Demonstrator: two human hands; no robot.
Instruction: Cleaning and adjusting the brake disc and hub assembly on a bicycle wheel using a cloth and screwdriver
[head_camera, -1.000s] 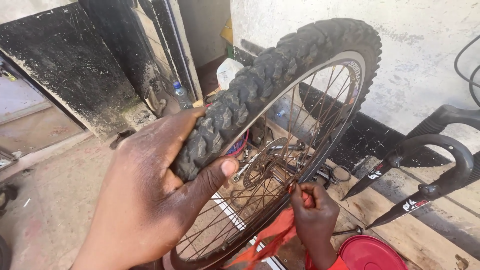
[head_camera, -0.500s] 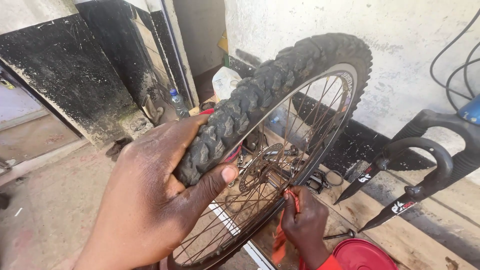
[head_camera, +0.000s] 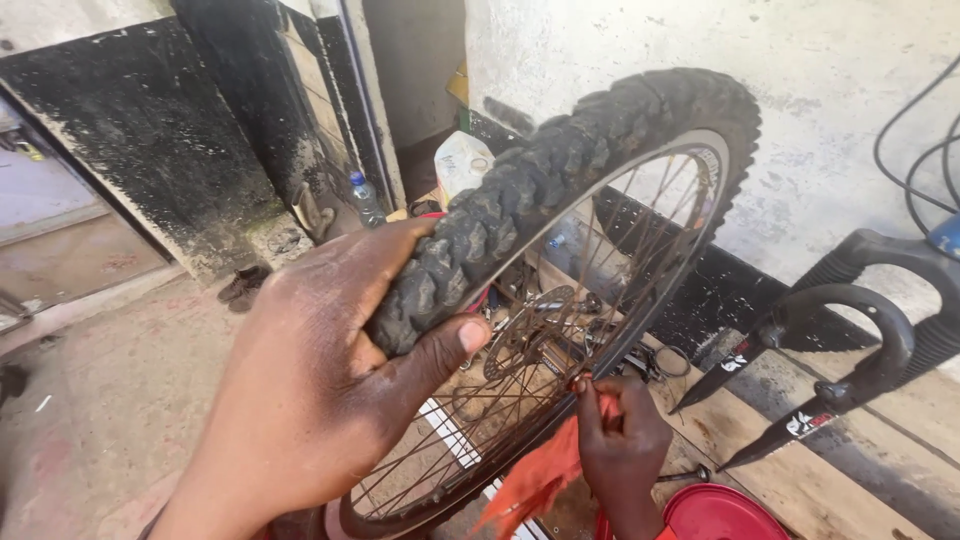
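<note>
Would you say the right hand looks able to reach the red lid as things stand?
Probably yes: the right hand, pinching an orange rag against the wheel's rim, sits just above the red lid, with nothing visible between them, though it would first have to leave the rim.

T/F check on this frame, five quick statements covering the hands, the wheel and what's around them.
1. The left hand grips the knobby tyre of the bicycle wheel. True.
2. The right hand is empty. False: it holds an orange rag against the rim.
3. The wheel lies flat on the floor. False: it is held upright.
4. A black suspension fork lies on the wooden planks to the right. True.
5. A plastic bottle stands near the doorway. True.
</note>
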